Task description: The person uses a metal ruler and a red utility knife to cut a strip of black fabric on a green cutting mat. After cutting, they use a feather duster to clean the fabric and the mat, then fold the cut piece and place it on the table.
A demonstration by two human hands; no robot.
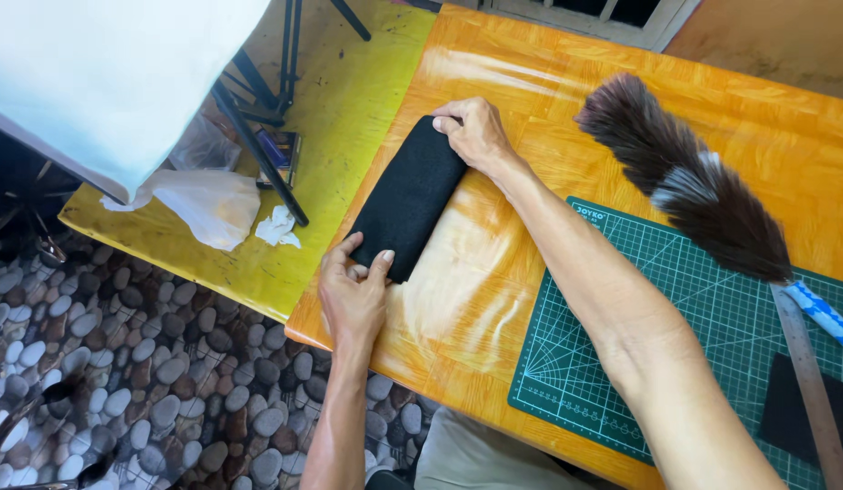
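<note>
A rolled piece of black felt point(406, 198) lies on the glossy orange table point(548, 118), near its left edge. My left hand point(352, 292) grips the near end of the roll with thumb and fingers pinched on it. At the far end, my right hand point(476, 132) presses down on the roll, fingers curled over its edge. My right forearm crosses the table diagonally toward the lower right.
A green cutting mat point(576, 363) lies at the lower right, with a brown feather duster point(680, 177), a metal ruler point(807, 381) and another black piece point(793, 413) on it. A yellow table point(349, 100) to the left holds white plastic and tripod legs. Pebble floor lies below.
</note>
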